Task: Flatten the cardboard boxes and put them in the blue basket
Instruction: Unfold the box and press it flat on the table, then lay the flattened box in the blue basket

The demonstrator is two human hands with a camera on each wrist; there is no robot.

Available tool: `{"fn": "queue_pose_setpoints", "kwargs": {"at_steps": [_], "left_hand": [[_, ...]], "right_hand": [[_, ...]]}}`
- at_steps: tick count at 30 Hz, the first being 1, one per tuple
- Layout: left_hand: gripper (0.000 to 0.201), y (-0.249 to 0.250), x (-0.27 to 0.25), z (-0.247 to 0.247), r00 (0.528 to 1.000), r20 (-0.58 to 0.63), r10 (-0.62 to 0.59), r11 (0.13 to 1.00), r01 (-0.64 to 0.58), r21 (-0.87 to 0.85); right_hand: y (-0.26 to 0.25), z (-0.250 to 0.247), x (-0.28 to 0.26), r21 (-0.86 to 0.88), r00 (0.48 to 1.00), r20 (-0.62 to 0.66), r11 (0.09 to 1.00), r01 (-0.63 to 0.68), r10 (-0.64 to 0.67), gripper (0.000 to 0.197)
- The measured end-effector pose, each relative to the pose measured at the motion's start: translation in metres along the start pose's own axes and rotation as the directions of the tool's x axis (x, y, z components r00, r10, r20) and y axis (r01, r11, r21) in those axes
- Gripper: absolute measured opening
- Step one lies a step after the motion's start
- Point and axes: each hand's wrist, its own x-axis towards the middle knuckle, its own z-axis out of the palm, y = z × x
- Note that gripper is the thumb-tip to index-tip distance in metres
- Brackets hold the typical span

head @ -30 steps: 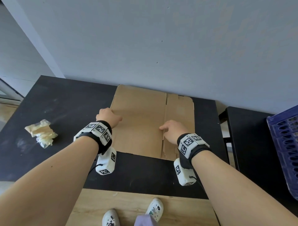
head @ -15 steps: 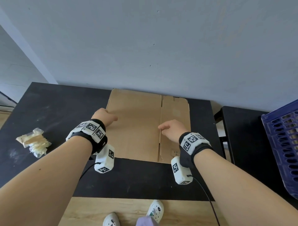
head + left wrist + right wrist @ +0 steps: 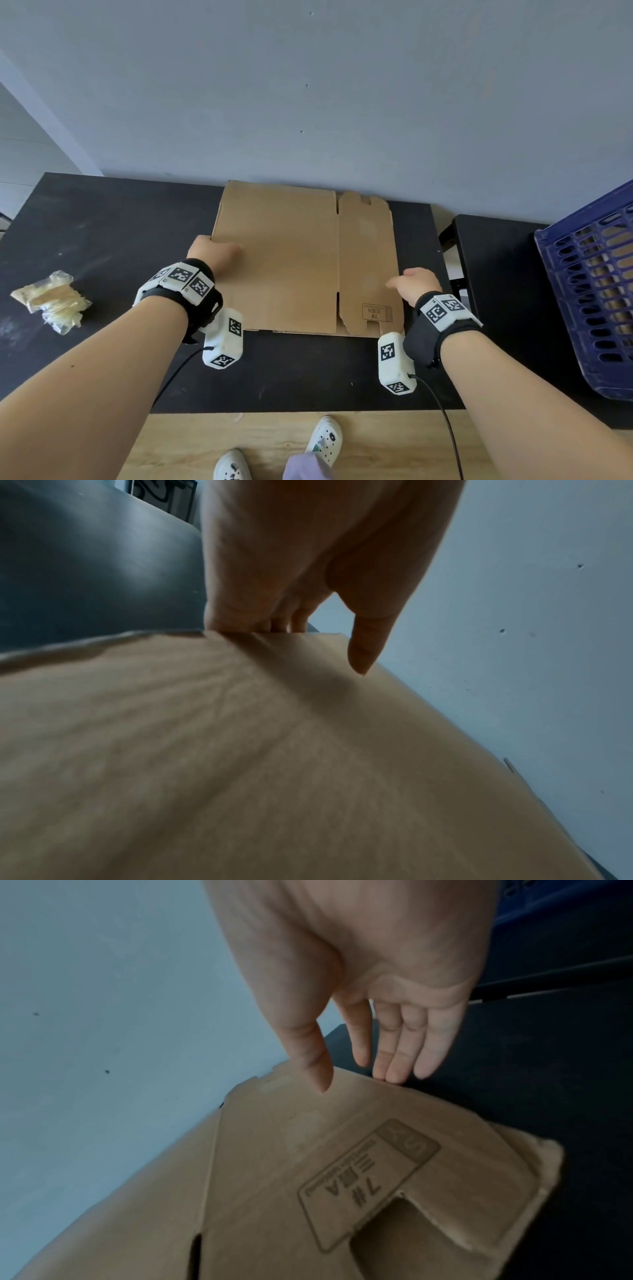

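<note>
Hands [image 3: 212, 255] at flattened brown cardboard [image 3: 291, 260]

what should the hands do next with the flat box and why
Probably close the right hand on the box's right edge, then lift. The box already lies flat on the table; the left hand grips its left edge, fingers under and thumb on top, while the right fingers only touch the edge, straight. The basket stands to the right.

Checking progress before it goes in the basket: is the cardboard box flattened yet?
Flattened. The cardboard box lies as a flat sheet on the black table, flaps spread, not yet in the blue basket.
</note>
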Motion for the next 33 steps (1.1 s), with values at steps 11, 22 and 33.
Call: {"fn": "queue_pose_setpoints", "kwargs": {"at_steps": [11,22,33], "left_hand": [[0.04,0.015,-0.039,-0.014,0.984,-0.149,0.102,0.944,-0.143,-0.299],[0.048,0.091,-0.134,0.009,0.914,-0.14,0.381,0.791,-0.4,-0.463],[0.05,0.163,-0.266,0.058,0.734,-0.124,0.668,0.58,-0.617,-0.532]], "right_hand": [[0.015,-0.029,-0.031,0.383,0.985,-0.172,0.919,0.097,-0.032,0.045],[0.053,-0.137,-0.134,0.545,0.796,-0.603,0.702,0.459,-0.053,0.015],[0.135,-0.256,-0.201,0.515,0.587,-0.806,0.571,0.639,0.07,0.017]]}}
